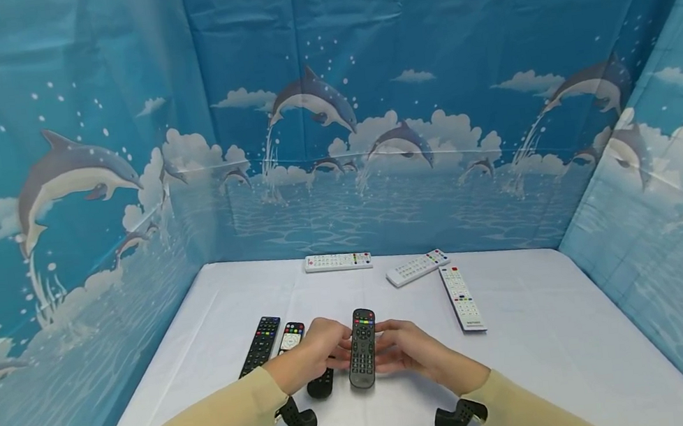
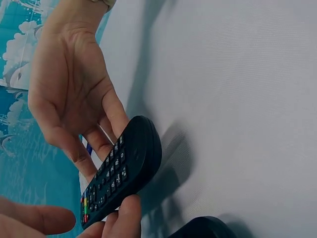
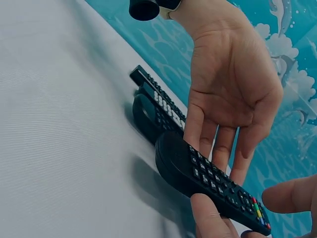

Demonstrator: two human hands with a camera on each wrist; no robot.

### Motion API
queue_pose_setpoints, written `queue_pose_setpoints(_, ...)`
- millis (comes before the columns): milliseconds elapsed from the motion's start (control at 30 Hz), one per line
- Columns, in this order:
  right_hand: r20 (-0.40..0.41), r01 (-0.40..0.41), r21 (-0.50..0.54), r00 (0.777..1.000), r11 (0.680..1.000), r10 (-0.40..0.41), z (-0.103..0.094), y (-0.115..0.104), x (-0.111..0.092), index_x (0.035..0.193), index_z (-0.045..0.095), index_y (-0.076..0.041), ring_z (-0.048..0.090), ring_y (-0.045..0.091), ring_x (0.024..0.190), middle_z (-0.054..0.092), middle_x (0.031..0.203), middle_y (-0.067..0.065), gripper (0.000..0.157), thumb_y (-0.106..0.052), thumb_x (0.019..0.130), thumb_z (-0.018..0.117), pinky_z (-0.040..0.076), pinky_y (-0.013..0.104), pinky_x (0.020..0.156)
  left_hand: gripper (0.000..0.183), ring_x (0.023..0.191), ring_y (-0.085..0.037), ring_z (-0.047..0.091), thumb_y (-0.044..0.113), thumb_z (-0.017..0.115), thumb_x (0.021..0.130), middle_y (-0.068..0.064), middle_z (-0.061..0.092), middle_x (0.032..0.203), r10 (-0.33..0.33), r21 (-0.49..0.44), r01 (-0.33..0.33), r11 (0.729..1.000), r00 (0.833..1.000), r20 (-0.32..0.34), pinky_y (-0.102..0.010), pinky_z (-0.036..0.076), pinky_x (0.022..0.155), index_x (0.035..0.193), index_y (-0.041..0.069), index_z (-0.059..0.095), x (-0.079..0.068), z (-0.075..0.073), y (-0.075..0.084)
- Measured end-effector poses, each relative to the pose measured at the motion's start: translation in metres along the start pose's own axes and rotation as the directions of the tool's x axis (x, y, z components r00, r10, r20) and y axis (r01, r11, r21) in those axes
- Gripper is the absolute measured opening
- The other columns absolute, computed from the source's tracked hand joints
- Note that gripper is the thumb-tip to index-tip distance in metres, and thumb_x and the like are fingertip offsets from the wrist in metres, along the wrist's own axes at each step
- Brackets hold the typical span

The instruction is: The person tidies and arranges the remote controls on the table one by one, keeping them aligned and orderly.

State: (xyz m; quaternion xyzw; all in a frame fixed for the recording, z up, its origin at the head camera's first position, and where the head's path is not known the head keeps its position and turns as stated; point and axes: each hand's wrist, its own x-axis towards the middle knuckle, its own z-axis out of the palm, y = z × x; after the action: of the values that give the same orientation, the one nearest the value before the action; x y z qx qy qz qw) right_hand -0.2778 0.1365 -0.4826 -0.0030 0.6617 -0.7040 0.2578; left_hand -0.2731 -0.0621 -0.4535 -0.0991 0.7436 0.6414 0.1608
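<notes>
A dark grey remote control [image 1: 363, 349] with a few coloured buttons near its top stands between my two hands, tilted, buttons facing me. My left hand [image 1: 320, 344] holds its left edge by the fingers, thumb near the upper part. From the other side my right hand [image 1: 412, 349] holds the right edge. In the left wrist view the same remote [image 2: 121, 171] has its rounded lower end raised over the cloth, casting a shadow. Beneath and beside my left hand lies a black remote [image 1: 321, 385], partly covered by it.
Left of my hands lie a long black remote [image 1: 259, 343] and a black one with a white button area [image 1: 292, 337]. Farther back are white remotes: one near the back edge [image 1: 338, 262], one slanted [image 1: 417, 267], one lengthwise [image 1: 462, 299]. A dolphin-print curtain [image 1: 341, 206] borders the white-covered table [image 1: 540, 345].
</notes>
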Motion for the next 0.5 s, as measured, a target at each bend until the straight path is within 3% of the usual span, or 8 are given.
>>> queue_pose_setpoints(500, 0.018, -0.017, -0.033, 1.0, 0.999, 0.018, 0.0035, 0.0042, -0.0054, 0.149, 0.031, 0.008, 0.068, 0.03, 0.092, 0.059, 0.116, 0.027, 0.064, -0.007, 0.091, 0.056, 0.059, 0.044, 0.084, 0.03, 0.08, -0.034, 0.067, 0.006, 0.055, 0.09, -0.025, 0.064, 0.096, -0.004, 0.057, 0.002, 0.998, 0.999, 0.044, -0.043, 0.062, 0.068, 0.115, -0.011, 0.058, -0.0058, 0.0013, -0.0043)
